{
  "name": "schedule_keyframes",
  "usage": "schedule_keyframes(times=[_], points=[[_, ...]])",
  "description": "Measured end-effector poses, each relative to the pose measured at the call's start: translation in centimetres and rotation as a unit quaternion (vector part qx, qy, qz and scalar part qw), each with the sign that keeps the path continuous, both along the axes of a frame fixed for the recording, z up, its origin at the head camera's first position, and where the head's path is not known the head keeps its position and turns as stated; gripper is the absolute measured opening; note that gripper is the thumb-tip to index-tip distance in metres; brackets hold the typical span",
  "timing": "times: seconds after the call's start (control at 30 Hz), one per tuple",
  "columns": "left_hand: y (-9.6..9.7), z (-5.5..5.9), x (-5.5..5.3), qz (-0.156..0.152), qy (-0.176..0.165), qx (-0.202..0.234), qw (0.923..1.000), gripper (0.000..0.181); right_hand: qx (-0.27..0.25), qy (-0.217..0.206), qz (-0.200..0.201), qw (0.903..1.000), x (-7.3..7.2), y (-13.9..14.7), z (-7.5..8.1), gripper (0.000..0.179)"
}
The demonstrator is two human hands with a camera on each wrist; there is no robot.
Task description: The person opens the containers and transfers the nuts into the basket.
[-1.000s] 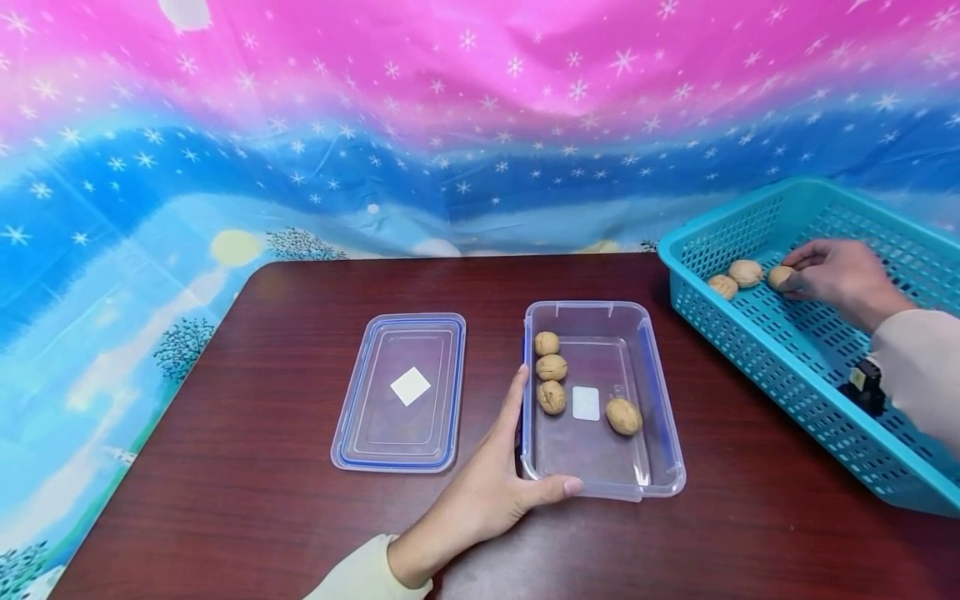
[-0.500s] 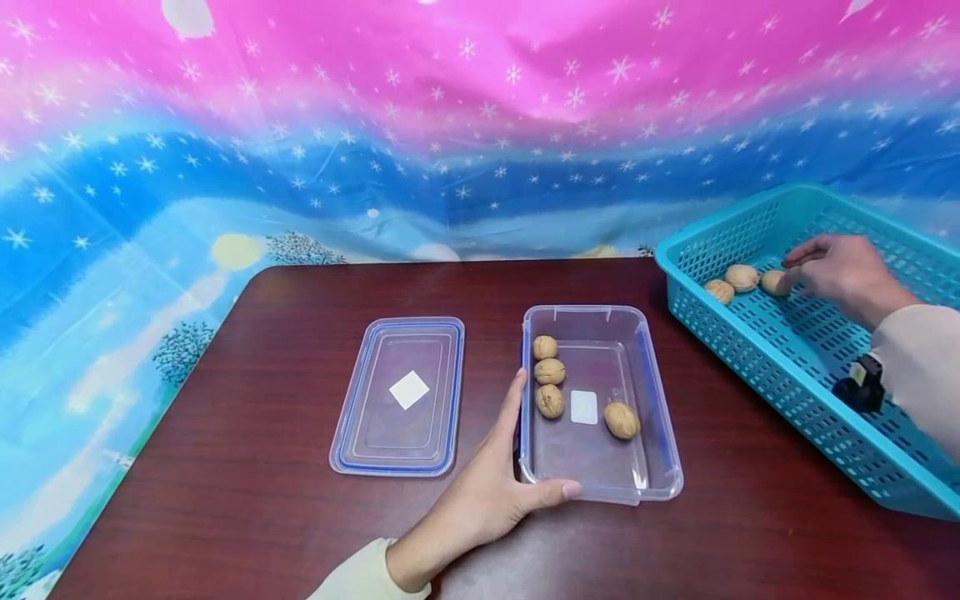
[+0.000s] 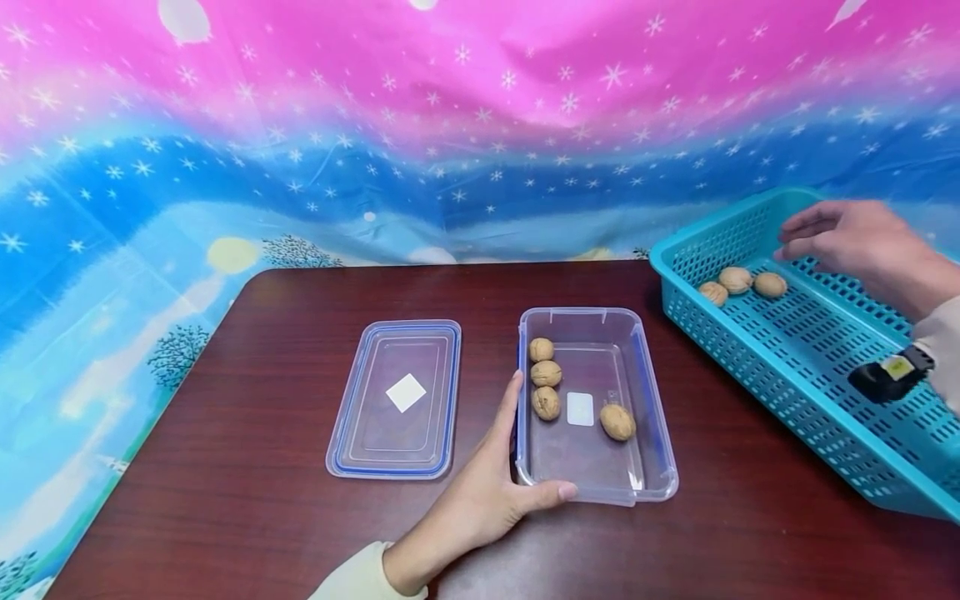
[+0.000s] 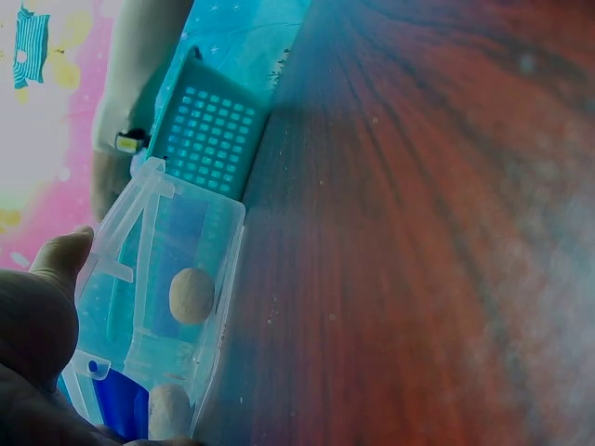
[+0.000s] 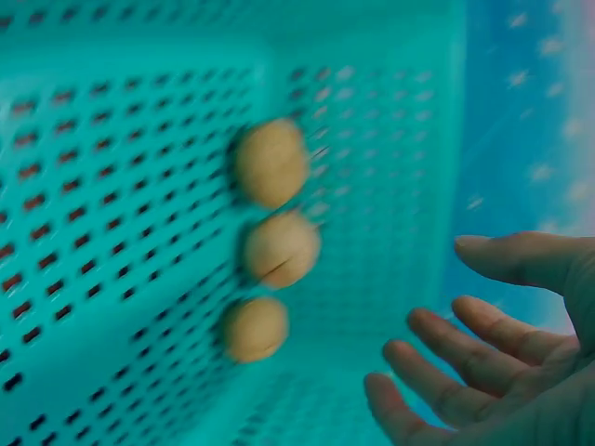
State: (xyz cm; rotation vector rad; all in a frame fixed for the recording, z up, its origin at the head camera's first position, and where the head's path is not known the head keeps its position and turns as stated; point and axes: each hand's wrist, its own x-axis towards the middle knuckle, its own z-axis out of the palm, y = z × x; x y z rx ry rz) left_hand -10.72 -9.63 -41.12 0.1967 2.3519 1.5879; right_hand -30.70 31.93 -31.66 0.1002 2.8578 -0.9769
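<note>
My left hand [image 3: 487, 483] rests against the near left corner of a clear plastic container [image 3: 577, 481], its thumb along the front rim and index finger straight along the left side; the other fingers are hidden. Inside, three walnuts [image 3: 546, 374] line the left wall and another walnut [image 3: 618, 422] lies at the right. My right hand [image 3: 862, 242] hovers over the teal basket [image 3: 757, 392], fingers spread and nothing in them in the right wrist view. Three walnuts [image 5: 282, 248] sit together at the basket's far left, apart from that hand.
A clear lid [image 3: 393, 400] with a blue seal and white label lies flat on the dark red table [image 3: 247, 417], left of the container. The basket stands at the right with raised, perforated walls. A snowflake-patterned cloth [image 3: 450, 150] hangs behind the table.
My right hand has let go of the rightmost walnut in the basket and risen up and to the right. That walnut stays beside the other two. The left hand keeps its place.
</note>
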Motion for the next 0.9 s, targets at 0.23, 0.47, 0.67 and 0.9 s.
schedule_keyframes(times=[0.23,0.47,0.67,0.9], points=[[0.0,0.0,0.0,0.000,-0.001,0.000,1.0000,0.124,0.038,0.019,0.061,0.9972,3.6,-3.4,3.1,0.059],[0.0,0.0,0.0,0.001,-0.003,0.004,1.0000,0.125,0.055,-0.002,0.108,0.9926,8.2,-7.5,4.2,0.066],[0.0,0.0,0.0,0.002,-0.002,0.006,1.0000,0.125,0.042,0.007,0.149,0.9880,10.9,-10.1,3.0,0.060],[-0.1,0.0,0.0,0.002,-0.003,0.009,1.0000,0.125,-0.029,0.033,0.190,0.9808,12.8,-12.4,1.1,0.046]])
